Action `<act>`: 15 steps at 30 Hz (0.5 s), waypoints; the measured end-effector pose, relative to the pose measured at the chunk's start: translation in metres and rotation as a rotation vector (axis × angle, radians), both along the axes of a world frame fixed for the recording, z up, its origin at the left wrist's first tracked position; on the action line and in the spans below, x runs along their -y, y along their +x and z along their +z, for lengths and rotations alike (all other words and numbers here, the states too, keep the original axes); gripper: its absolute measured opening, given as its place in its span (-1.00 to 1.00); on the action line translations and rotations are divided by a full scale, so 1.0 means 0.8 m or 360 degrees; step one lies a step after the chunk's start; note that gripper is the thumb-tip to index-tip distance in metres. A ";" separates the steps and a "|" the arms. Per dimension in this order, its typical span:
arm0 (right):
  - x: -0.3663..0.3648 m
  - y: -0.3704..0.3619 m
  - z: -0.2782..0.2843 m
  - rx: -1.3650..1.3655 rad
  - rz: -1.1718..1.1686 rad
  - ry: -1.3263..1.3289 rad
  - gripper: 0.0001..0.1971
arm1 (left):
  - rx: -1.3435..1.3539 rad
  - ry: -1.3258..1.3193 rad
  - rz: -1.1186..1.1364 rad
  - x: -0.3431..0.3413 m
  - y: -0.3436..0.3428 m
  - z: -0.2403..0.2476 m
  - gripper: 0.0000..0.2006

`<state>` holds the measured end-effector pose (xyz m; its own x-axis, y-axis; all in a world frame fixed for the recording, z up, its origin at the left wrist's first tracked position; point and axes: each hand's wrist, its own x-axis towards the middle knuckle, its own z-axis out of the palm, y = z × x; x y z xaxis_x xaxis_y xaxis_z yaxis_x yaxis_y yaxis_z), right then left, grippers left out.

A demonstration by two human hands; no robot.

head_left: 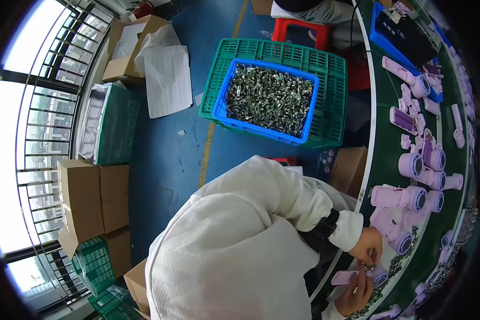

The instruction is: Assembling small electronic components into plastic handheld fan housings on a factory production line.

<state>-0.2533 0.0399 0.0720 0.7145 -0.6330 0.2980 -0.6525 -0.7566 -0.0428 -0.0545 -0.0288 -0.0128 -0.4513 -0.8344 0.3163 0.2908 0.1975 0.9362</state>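
At the lower right, on the workbench, both hands meet over a pink-purple handheld fan housing (343, 278) with a flat handle and a round, ringed head. My left hand (369, 245), below a black wristband, comes from above with fingers pinched on a small dark-green piece that looks like a circuit board (368, 268). Beneath it, my right hand (356, 295) grips the fan housing, its fingertips close to the left ones. Fingers partly cover the small piece and the housing's middle.
More fan housings (410, 165) line the green-topped bench (381, 133), with loose boards (397, 264) beside my hands. A blue bin of small boards (310, 106) rests on a green crate (330, 101). Cardboard boxes (85, 197) stand by the window. Someone sits near a red stool (321, 34).
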 end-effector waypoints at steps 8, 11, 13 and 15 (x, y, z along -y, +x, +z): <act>-0.034 -0.007 0.020 -0.0039 -0.0195 0.0268 -0.64 | -0.0002 -0.0133 -0.0042 -0.017 -0.020 -0.002 -0.78; -0.018 0.015 0.023 0.0176 -0.0275 0.0325 -0.72 | -0.0033 -0.0075 0.0035 -0.019 0.016 0.012 -0.80; -0.016 0.027 0.010 0.0575 -0.0649 0.0554 -0.81 | 0.0063 0.0028 -0.0020 -0.017 0.025 0.011 -0.77; -0.013 0.048 0.019 0.0667 -0.0844 0.0490 -0.86 | 0.0180 0.0286 -0.0255 -0.012 0.032 0.018 -0.77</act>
<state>-0.2153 0.0502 0.0870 0.1552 -0.9603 0.2319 -0.8091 -0.2582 -0.5279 -0.0289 -0.0192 0.0018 -0.6061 -0.7878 0.1098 0.1968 -0.0148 0.9803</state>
